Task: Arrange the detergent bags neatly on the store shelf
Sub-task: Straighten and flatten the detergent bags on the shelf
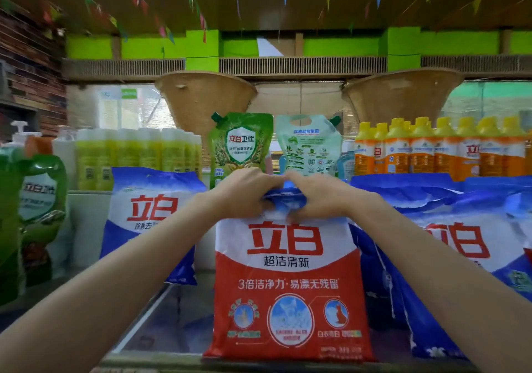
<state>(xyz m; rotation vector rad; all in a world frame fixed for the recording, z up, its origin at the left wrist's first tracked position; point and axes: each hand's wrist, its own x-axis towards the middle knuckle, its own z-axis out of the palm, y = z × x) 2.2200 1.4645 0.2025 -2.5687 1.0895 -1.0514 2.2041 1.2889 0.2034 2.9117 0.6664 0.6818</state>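
Both hands, left hand [244, 192] and right hand [315, 197], clamp fingers on the red detergent bag [288, 286] top; best set it upright, square between the blue bags [149, 217].

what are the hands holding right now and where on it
Both the left hand and the right hand grip the red and white detergent bag by its crumpled blue top edge, side by side, the bag upright on the shelf.
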